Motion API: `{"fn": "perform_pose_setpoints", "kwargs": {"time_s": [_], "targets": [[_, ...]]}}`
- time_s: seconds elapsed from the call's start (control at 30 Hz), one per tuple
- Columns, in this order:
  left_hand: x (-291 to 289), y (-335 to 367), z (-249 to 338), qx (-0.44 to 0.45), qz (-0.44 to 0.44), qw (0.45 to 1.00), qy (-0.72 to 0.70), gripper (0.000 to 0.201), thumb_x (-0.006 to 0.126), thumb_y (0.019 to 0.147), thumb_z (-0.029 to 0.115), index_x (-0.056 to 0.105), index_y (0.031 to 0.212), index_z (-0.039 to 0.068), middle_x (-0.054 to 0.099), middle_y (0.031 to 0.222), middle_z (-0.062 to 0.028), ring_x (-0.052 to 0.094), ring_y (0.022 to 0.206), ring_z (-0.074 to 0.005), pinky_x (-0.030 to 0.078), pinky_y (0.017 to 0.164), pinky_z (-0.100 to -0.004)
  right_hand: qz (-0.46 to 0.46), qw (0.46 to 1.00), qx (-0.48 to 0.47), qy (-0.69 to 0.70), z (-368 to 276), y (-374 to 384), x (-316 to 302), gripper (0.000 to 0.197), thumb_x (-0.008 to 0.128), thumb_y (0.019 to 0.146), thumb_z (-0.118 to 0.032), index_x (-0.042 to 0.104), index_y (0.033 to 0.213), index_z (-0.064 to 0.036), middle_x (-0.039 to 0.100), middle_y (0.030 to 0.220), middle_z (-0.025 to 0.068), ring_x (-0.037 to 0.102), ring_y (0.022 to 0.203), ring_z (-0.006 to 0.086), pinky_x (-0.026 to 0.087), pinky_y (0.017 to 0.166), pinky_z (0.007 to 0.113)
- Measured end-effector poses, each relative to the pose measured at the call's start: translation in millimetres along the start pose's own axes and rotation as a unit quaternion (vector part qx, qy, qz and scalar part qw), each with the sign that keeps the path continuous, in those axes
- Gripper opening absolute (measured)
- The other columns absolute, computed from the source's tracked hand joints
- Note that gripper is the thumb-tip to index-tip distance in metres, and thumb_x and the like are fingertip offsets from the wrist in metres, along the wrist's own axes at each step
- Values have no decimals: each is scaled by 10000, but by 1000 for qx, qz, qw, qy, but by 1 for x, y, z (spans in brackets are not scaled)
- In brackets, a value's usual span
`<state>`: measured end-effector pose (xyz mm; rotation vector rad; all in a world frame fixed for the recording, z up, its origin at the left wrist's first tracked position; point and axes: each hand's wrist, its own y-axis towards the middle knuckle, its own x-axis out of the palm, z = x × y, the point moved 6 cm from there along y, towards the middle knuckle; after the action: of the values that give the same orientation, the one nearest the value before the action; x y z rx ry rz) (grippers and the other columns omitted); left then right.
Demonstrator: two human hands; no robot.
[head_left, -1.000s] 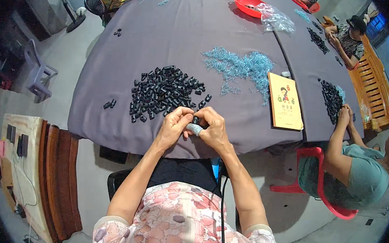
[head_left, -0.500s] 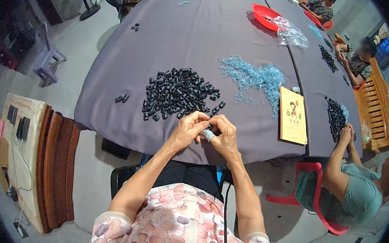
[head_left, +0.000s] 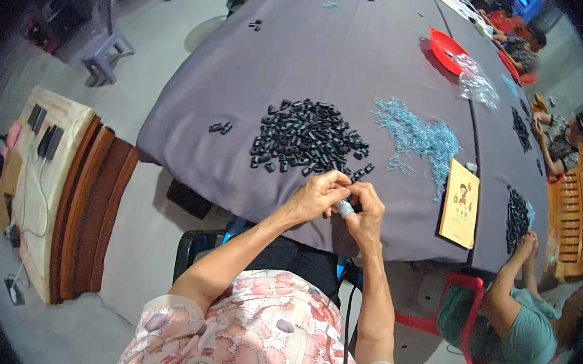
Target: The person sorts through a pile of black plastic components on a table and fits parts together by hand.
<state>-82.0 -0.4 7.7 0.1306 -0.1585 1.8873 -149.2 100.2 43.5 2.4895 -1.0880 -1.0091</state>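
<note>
**Pale part pinched between both hands at the near table edge**

Pale blue-white, the small part (head_left: 345, 207) sits pinched between the left hand (head_left: 315, 197) and right hand (head_left: 366, 215), fingers pressed together around it. This looks like mid-assembly; finishing likely calls for a firm squeeze. Just beyond lies the black pile (head_left: 309, 137), right of it the blue heap (head_left: 418, 138), on grey cloth (head_left: 329, 55).

Even soft light — fisheye-bent, dark edges
</note>
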Motion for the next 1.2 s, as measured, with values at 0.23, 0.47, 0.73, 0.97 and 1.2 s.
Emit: {"fn": "perform_pose_setpoints", "kwargs": {"time_s": [0.23, 0.47, 0.73, 0.97, 1.2], "targets": [[-3, -4, 8, 14, 6, 1000, -4, 233, 567, 893, 147, 528, 1073, 4, 589, 835, -26, 543, 629, -51, 448, 477, -188, -10, 1000, -18, 15, -10, 1, 4, 275, 655, 668, 27, 582, 930, -15, 572, 912, 113, 593, 725, 220, 490, 605, 295], [-1, -5, 4, 29, 6, 999, -24, 250, 558, 888, 127, 495, 1101, 13, 612, 838, -24, 544, 654, -51, 439, 493, -184, -15, 998, -54, 19, -11, 0, 7, 353, 693, 676, -11, 596, 1015, -30, 583, 931, 101, 587, 763, 217, 484, 660, 301], [-55, -33, 34, 70, 203, 975, 59, 171, 573, 861, 72, 601, 1025, 33, 630, 784, -46, 573, 641, -70, 468, 521, -215, 46, 983, 100, 150, 17, -3, -2, 241, 663, 762, -12, 612, 997, -8, 606, 846, 63, 585, 760, 126, 472, 686, 248], [-176, -63, 61, 163, 334, 842, 391, 145, 601, 805, 33, 648, 941, 24, 623, 819, -65, 590, 717, -155, 467, 649, -274, 80, 990, 105, 46, 20, -3, -11, 205, 525, 800, 40, 621, 976, 1, 627, 828, 34, 568, 762, 101, 454, 699, 237], [-199, -61, 59, 192, 378, 751, 506, 174, 611, 802, 54, 662, 968, 57, 589, 942, -113, 606, 802, -255, 482, 722, -342, 141, 952, 223, 151, 47, -7, -13, 288, 432, 807, 74, 619, 1000, -28, 617, 847, 21, 506, 633, 59, 414, 511, 200]]}}
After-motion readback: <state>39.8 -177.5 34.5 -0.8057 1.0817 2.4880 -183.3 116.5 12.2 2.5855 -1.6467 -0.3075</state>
